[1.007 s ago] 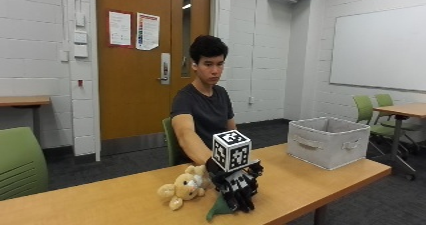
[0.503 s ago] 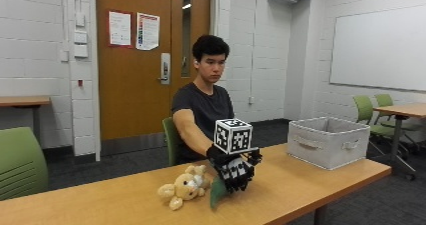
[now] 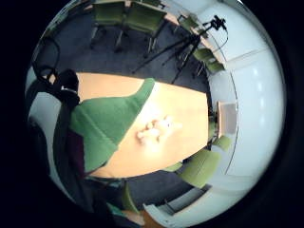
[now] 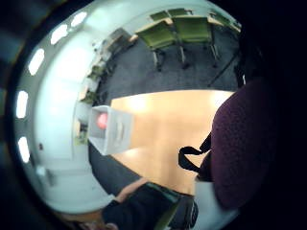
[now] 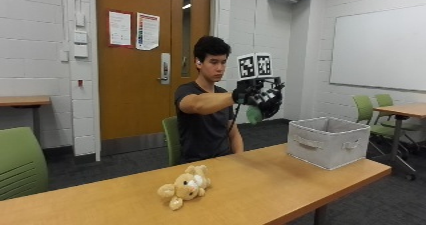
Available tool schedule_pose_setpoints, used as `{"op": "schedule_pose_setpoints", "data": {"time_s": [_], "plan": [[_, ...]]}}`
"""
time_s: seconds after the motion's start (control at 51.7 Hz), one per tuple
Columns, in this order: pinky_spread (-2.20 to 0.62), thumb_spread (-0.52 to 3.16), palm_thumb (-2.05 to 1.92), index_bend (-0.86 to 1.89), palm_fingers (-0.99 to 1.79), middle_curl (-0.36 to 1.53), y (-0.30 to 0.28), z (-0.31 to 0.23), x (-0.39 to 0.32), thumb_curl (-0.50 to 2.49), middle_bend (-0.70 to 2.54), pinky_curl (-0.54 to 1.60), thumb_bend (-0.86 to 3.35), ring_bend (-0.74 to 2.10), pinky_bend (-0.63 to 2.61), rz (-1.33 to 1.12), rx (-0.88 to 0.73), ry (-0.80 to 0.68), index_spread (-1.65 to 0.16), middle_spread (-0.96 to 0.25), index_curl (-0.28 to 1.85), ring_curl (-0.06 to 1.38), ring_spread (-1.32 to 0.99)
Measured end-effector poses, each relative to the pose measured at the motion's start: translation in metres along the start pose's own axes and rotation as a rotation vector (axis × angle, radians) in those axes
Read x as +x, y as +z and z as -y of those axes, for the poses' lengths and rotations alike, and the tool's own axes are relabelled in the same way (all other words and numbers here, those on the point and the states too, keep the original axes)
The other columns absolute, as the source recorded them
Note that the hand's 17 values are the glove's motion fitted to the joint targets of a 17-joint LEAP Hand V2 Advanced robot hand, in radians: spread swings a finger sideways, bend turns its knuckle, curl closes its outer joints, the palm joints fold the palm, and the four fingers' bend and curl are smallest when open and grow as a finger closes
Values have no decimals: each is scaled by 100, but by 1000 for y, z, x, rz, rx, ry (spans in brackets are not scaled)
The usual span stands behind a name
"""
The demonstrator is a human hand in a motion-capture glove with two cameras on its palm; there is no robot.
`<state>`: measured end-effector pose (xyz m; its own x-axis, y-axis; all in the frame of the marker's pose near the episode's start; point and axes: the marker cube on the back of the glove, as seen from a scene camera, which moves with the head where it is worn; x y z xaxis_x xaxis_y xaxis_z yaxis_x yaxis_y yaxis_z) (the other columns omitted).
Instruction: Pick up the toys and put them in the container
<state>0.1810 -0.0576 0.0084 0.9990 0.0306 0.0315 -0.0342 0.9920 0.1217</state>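
In the outside view my gloved right hand (image 5: 261, 98) is raised high above the table (image 5: 266, 185), between the teddy bear and the container, and it grips a green plush toy (image 5: 253, 115) that hangs below the fingers. The toy (image 3: 111, 123) fills much of the little finger side palm view; a dark purple part of it (image 4: 244, 143) fills the thumb side palm view. A tan teddy bear (image 5: 186, 186) lies on the table, left of the hand. The grey fabric container (image 5: 327, 142) stands at the table's right end, with something red (image 4: 101, 120) inside it.
Green chairs (image 5: 21, 165) stand around the table and at a second table (image 5: 403, 110) at the right. A camera tripod (image 3: 190, 45) stands on the floor beyond the table's far side.
My hand has risen from just above the table beside the teddy bear to chest height and moved right toward the container, carrying the green toy. The teddy bear stays in place.
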Motion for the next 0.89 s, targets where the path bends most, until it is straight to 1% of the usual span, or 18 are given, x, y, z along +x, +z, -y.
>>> {"op": "schedule_pose_setpoints", "data": {"time_s": [0.174, 0.29, 0.329, 0.407, 0.426, 0.445, 0.503, 0.581, 0.619, 0.639, 0.697, 0.736, 0.813, 0.89], "plan": [[-38, 72, 63, 16, 90, 72, -47, 10, -125, 81, 85, 38, 20, 114, 85, 23, 75, -199, -56, -42, 132, 51, -47], [-37, 72, 62, 16, 89, 74, -64, 14, -213, 85, 85, 38, 19, 115, 86, 41, 109, -333, -56, -42, 139, 51, -47], [-37, 72, 62, 16, 89, 75, -69, 11, -243, 87, 85, 38, 19, 115, 87, 65, 108, -402, -56, -42, 140, 51, -47], [-37, 71, 62, 16, 89, 76, -79, -1, -294, 89, 85, 38, 18, 115, 88, 218, 83, -604, -56, -42, 144, 51, -47], [-37, 71, 62, 16, 88, 76, -79, -1, -303, 90, 85, 38, 19, 116, 88, 219, 85, -623, -56, -42, 144, 51, -47], [-37, 71, 62, 16, 88, 76, -78, 1, -311, 90, 85, 38, 18, 115, 88, 196, 90, -616, -56, -42, 145, 51, -47], [-37, 71, 62, 16, 88, 77, -74, 7, -346, 92, 85, 37, 18, 116, 88, 122, 99, -512, -57, -42, 147, 51, -47], [-37, 71, 62, 15, 87, 78, -72, 8, -395, 95, 85, 37, 18, 117, 89, 132, 98, -490, -56, -42, 150, 51, -47], [-37, 71, 62, 15, 88, 78, -69, 12, -404, 96, 85, 37, 17, 117, 90, 142, 89, -477, -56, -42, 151, 51, -47], [-37, 71, 62, 16, 87, 79, -66, 15, -403, 96, 84, 37, 17, 117, 90, 144, 88, -495, -56, -42, 151, 51, -47], [-37, 71, 61, 16, 87, 79, -53, 31, -376, 98, 85, 37, 17, 117, 90, 103, 103, -633, -56, -43, 153, 51, -47], [-37, 71, 61, 15, 87, 80, -45, 40, -363, 99, 85, 37, 16, 117, 91, 80, 110, -687, -56, -43, 154, 51, -47], [-36, 72, 61, 15, 86, 80, -36, 42, -379, 101, 84, 37, 16, 117, 91, 138, 99, -630, -56, -43, 155, 51, -46], [-36, 72, 61, 15, 85, 81, -23, 40, -382, 103, 84, 37, 15, 117, 91, 103, 102, -716, -55, -43, 157, 50, -47]]}}
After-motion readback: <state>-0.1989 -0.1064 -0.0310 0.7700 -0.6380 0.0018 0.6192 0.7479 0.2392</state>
